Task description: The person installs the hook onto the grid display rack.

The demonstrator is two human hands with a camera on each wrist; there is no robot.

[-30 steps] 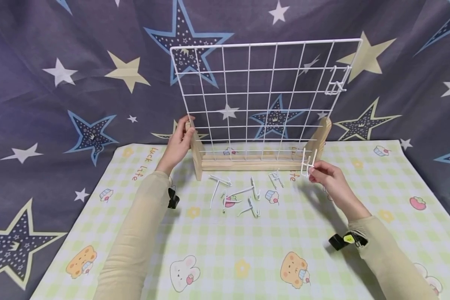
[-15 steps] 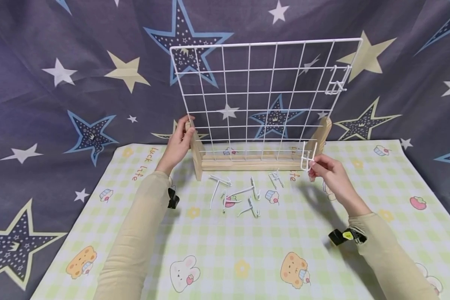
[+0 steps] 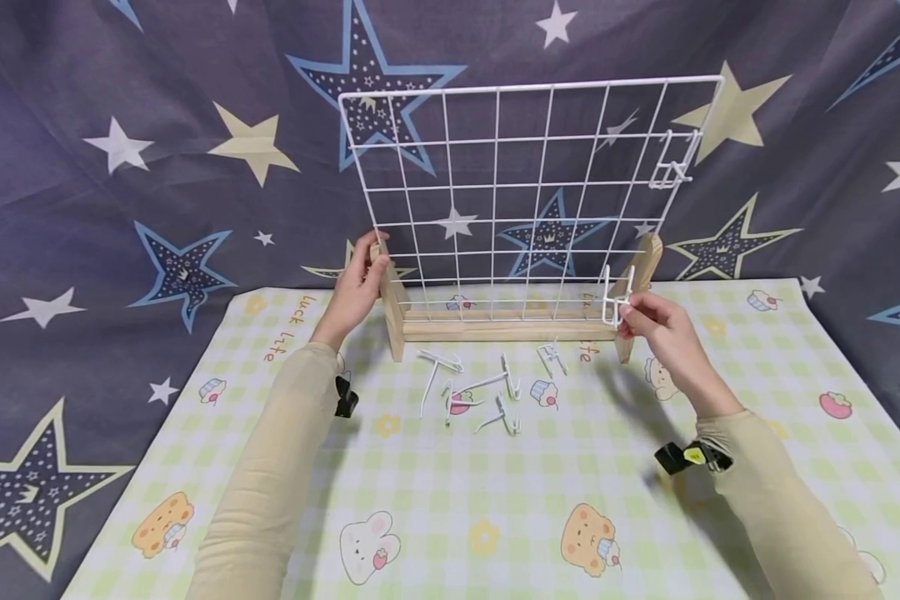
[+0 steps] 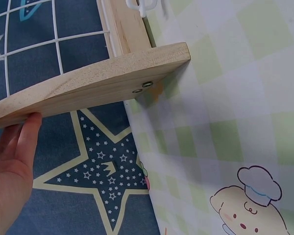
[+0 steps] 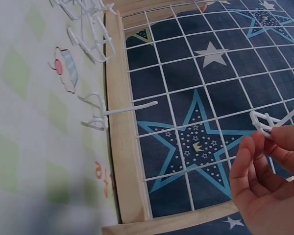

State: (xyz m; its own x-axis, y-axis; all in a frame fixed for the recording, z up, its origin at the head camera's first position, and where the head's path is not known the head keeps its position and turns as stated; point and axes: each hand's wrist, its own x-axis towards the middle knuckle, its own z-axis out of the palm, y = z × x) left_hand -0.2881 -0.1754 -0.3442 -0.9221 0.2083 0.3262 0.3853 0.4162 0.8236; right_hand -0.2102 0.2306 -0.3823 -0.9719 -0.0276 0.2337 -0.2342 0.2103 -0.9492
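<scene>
Right hand point(image 3: 663, 329) pinching a white wire hook point(image 3: 615, 302) between thumb and fingertips, raised just in front of the lower right corner of the white wire grid point(image 3: 525, 187), beside the right wooden foot point(image 3: 640, 279). Left hand point(image 3: 356, 287) resting against the left wooden foot point(image 3: 392, 304), fingers relaxed along its edge, thumb near the grid's left border. Grid upright in a wooden base rail point(image 3: 502, 325) at the far side of the table, on a green checked mat point(image 3: 450, 500). One hook already hanging point(image 3: 671, 171) near the grid's upper right corner. More loose white hooks point(image 3: 480, 387) scattered on the mat just near of the base, between both forearms. Star-patterned dark cloth point(image 3: 120, 167) behind and around.
</scene>
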